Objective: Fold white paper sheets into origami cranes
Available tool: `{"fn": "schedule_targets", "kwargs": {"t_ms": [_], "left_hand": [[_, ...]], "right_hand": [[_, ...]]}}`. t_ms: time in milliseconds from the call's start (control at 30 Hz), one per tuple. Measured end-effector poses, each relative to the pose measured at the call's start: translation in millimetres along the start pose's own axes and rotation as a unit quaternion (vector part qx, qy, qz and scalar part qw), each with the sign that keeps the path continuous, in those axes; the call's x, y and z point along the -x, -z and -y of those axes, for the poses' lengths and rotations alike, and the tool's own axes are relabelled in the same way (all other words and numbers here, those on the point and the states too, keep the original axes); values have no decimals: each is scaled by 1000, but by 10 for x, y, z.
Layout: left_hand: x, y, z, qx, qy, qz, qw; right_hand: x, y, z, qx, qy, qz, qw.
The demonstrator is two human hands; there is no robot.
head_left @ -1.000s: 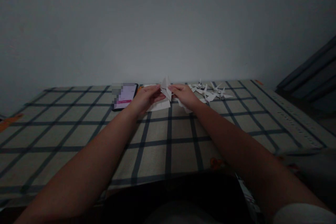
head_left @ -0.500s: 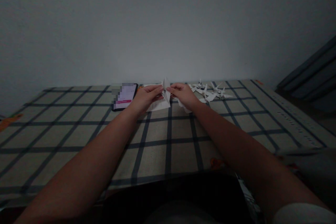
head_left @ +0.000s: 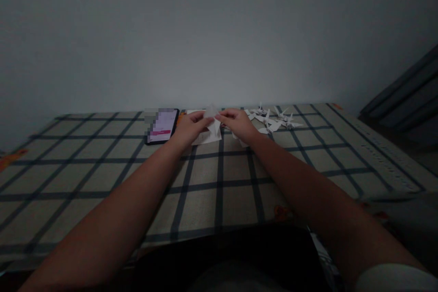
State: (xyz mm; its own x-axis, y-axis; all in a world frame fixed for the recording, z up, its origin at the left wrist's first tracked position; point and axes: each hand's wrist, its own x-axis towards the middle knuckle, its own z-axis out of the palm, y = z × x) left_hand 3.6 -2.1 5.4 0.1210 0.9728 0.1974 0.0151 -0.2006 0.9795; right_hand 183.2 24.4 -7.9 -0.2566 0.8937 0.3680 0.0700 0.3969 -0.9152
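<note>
Between my two hands is a small folded piece of white paper (head_left: 211, 112), its pointed end up. My left hand (head_left: 191, 127) pinches it from the left side with thumb and fingers. From the right, my right hand (head_left: 239, 124) grips its other edge, also closed. Below them a flat white sheet (head_left: 209, 137) lies on the cloth, partly covered by my left hand. A bit of white paper also shows under my right hand. Several white folded paper cranes (head_left: 270, 124) rest just right of my right hand.
A phone (head_left: 162, 126) with a lit screen lies left of my left hand. The checked tablecloth (head_left: 201, 178) covers the table, which stands against a pale wall (head_left: 219, 32). Dark striped fabric (head_left: 407, 96) hangs at the far right.
The folded paper has turned from nearly edge-on to showing a broader, flatter face toward me. Both hands stay in nearly the same place.
</note>
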Motion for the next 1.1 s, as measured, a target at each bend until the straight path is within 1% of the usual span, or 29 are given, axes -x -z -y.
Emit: {"fn": "schedule_targets", "kwargs": {"t_ms": [100, 200, 400, 467, 500, 567, 633, 667, 733, 900, 1100], "left_hand": [[12, -7, 8, -62, -24, -27, 997], [20, -9, 11, -109, -47, -32, 992], [34, -18, 12, -135, -54, -39, 989], [31, -26, 14, -118, -46, -42, 991], [25, -31, 15, -93, -36, -39, 994], [3, -37, 11, -8, -5, -28, 1000], [-25, -38, 0, 83, 31, -10, 996], [-38, -36, -6, 115, 45, -2, 992], [-52, -29, -18, 148, 60, 12, 987], [-28, 2, -12, 127, 36, 46, 990], [-3, 28, -2, 78, 16, 62, 995]], "right_hand": [[10, -15, 10, 14, 13, -2, 1000], [24, -23, 35, 19, 26, -3, 999], [33, -21, 61, 51, 40, -5, 998], [22, -18, 37, 50, 34, -7, 998], [15, -15, 20, 43, 30, -9, 999], [1, -7, -17, 21, 17, -17, 999], [-11, 1, -45, -4, -1, -30, 1000], [-15, 4, -53, -16, -12, -36, 999], [-21, 6, -54, -38, -30, -43, 998], [-30, 6, -35, -52, -40, -51, 997], [-28, 4, -76, -67, -28, -45, 996]]}}
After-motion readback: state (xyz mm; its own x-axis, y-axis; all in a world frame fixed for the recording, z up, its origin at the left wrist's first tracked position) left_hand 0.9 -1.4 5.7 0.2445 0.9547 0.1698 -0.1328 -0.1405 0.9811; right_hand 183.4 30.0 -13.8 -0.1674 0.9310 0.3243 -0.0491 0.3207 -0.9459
